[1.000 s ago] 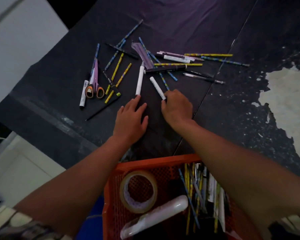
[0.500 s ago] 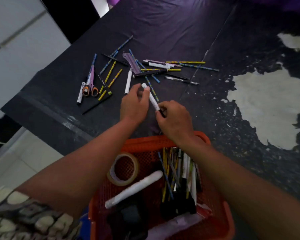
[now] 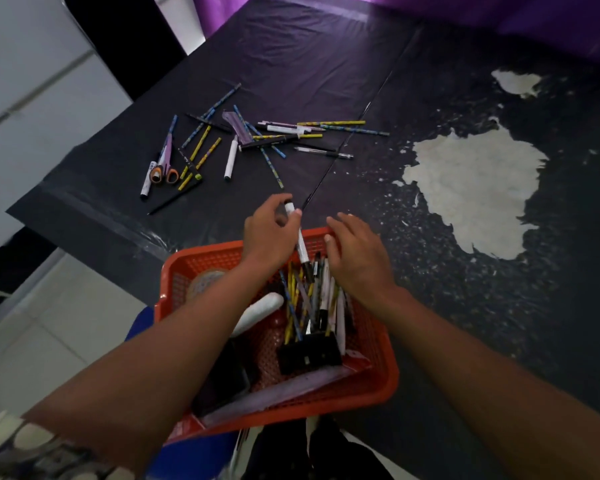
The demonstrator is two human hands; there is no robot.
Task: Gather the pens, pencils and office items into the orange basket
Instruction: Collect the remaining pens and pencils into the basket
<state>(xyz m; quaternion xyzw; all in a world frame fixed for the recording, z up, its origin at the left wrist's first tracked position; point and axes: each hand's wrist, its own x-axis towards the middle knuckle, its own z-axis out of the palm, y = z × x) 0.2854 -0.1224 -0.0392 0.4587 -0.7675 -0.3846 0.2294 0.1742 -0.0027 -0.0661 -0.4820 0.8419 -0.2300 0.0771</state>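
A white marker [image 3: 299, 237] with a black tip points down over the orange basket [image 3: 368, 386] — pinched near its top by the left hand [image 3: 267, 233]. The right hand [image 3: 355, 252], fingers loosely spread, hovers at 3 o'clock of it, seemingly not touching. Scattered pencils [image 3: 201, 152] and scissors [image 3: 165, 164] lie toward 11 o'clock on the black table [image 3: 326, 64].

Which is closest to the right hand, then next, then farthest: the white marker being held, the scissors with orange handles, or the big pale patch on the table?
1. White marker, just left of the right hand.
2. Pale patch, to its right and beyond.
3. Scissors, far left.
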